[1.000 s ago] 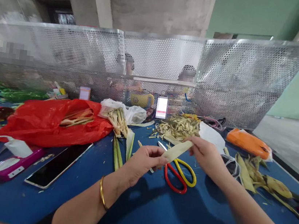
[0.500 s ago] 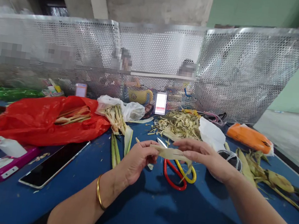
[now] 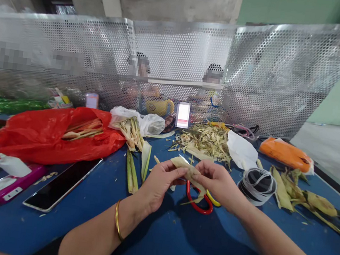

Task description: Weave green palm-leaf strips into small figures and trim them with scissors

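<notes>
Between my two hands is a pale strip of dried husk (image 3: 201, 189), bent, with its torn end hanging down. My left hand (image 3: 163, 181) pinches it between thumb and fingers, a gold bangle on that wrist. Close beside it, my right hand (image 3: 216, 184) has thumb and fingertips closed on the same strip. Scissors (image 3: 199, 208) with one red and one yellow handle lie on the table just beneath, partly hidden by the husk and hands. A pile of shredded husk (image 3: 207, 143) lies beyond my hands.
A red plastic bag (image 3: 41, 131), a phone (image 3: 64, 184) and a purple power strip (image 3: 10, 184) occupy the left. Green stalks (image 3: 132, 172) lie nearer the middle. On the right are a cord spool (image 3: 257, 187), husks (image 3: 282, 190) and an orange packet (image 3: 287, 154). A perforated metal screen (image 3: 178, 61) stands behind.
My right hand, earlier stretched out along the strip, has drawn in toward the left and closed on it. The strip was nearly straight and is now bent, its end drooping.
</notes>
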Tool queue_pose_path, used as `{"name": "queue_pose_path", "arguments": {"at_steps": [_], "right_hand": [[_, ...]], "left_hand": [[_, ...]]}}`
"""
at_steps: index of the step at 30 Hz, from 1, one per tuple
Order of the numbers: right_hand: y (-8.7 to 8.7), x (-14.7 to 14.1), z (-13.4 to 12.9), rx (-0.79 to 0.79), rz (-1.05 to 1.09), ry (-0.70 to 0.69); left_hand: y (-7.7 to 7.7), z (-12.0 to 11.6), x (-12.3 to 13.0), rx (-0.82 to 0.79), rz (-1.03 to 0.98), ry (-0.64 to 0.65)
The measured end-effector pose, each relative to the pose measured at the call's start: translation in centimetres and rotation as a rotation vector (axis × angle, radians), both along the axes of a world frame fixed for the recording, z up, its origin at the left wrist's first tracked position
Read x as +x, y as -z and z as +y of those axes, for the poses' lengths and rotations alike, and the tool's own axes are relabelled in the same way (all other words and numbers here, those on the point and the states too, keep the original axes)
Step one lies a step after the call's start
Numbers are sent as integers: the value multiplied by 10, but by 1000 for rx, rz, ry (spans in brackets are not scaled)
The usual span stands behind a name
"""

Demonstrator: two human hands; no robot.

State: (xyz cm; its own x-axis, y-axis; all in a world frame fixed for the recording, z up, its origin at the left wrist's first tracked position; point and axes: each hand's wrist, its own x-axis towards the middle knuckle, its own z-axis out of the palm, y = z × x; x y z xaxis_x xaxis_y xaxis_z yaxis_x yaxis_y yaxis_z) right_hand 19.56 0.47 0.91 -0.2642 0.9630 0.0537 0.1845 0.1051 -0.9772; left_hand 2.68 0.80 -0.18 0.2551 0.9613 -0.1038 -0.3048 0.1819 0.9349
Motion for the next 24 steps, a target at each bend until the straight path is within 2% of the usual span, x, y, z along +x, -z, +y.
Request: {"name": "queue_pose_path", "arguments": {"at_steps": [5, 10, 14, 17, 19, 24], "right_hand": [[-1, -3, -1, -60, 32, -52], [-4, -1, -2, -71, 64, -21], [-9, 6, -1, -184, 276, 30], [-13, 14, 3, -262, 519, 151], [-16, 20, 8, -258, 633, 271], [-21, 34, 17, -13, 666, 534]], "left_hand": [[-4, 0, 0, 115, 179, -17], [-10, -1, 0, 104, 190, 32], [-7, -2, -2, 55, 148, 119], [-5, -1, -3, -4, 125, 187], [-4, -1, -4, -22, 127, 210], [-5, 0, -5, -39, 126, 194]]}}
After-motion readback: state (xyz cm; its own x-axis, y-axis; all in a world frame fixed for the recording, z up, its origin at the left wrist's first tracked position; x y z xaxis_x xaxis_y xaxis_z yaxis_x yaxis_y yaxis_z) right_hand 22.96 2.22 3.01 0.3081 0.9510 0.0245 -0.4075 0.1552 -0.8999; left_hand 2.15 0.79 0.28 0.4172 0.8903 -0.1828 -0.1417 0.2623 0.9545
